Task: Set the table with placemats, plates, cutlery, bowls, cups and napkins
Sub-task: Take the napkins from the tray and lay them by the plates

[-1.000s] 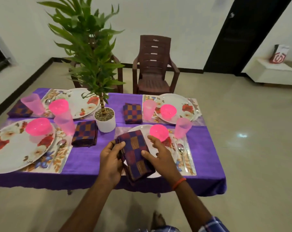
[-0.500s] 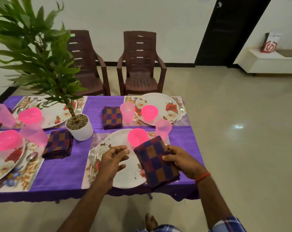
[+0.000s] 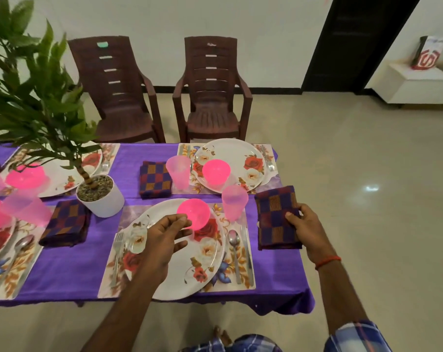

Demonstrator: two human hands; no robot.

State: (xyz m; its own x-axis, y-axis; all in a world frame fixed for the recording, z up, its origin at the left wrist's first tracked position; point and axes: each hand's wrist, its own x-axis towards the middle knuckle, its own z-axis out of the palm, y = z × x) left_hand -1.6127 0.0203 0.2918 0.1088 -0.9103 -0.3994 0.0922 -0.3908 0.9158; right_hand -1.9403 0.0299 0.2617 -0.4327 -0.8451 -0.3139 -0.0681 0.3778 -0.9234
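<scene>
- Shifted to the right since half a second ago, the checked napkin [image 3: 273, 214] is now seen off the near plate [image 3: 190, 273] and over the purple tablecloth [image 3: 70, 270], just beside the right edge of the placemat [image 3: 236, 283].
- The napkin's right edge is clamped by the right hand [image 3: 306, 229], thumb on top and fingers curled round the fold; whether the cloth is lying fully flat cannot be told.
- The left hand [image 3: 164, 242] is held over the left half of the near plate, its fingers loosely curled and nothing gripped in them.
- A pink bowl [image 3: 193, 215] is seen on the far part of that plate, just beyond the left hand's fingertips.
- A pink cup [image 3: 234, 205] is stood upright at the placemat's far right corner, between the bowl and the napkin.
- A spoon [image 3: 233, 240] and a knife [image 3: 248, 252] are laid side by side right of the plate; a fork [image 3: 117, 246] is laid to its left.
- At the far setting, a second plate [image 3: 238, 158] is seen with its own bowl [image 3: 216, 172], a cup [image 3: 179, 172] and a folded napkin [image 3: 154, 179] to its left.
- A potted plant [image 3: 99, 196] is stood left of the near placemat, with another folded napkin [image 3: 66, 223] just left of it.
</scene>
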